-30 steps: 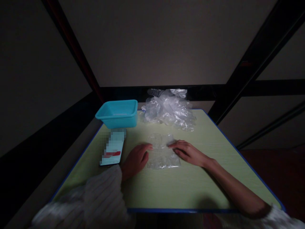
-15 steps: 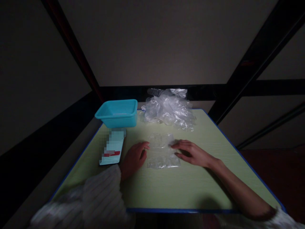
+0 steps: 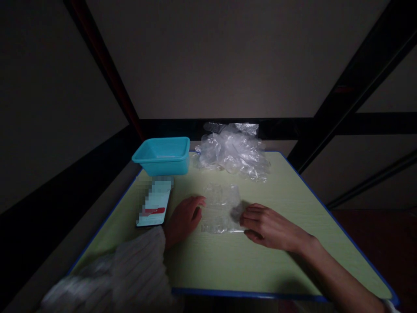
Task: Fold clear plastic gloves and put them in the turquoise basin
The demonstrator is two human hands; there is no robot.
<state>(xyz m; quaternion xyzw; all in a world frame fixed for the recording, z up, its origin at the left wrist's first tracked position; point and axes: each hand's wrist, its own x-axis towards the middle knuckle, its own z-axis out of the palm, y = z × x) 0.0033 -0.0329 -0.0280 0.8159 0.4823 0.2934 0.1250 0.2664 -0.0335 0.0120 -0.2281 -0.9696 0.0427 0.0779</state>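
A thin clear plastic sheet or glove [image 3: 221,208] lies flat in the middle of the pale green table. At its left edge is my left hand [image 3: 185,217], fingers curved with a gap between thumb and index, holding nothing. My right hand [image 3: 265,226] is at the sheet's right edge, fingers bent and apart from the thumb, with nothing seen in it. Farther back sits a crumpled heap of clear plastic [image 3: 233,150].
A turquoise basket [image 3: 161,167] stands at the back left of the table [image 3: 293,256]. In front of it lies a phone [image 3: 156,204] with a lit, partly blurred screen. A wall rises behind the table's far edge.
My right hand has moved toward me along the sheet's right side, and its fingers are more bent. My left hand has hardly moved. The view has shifted slightly.
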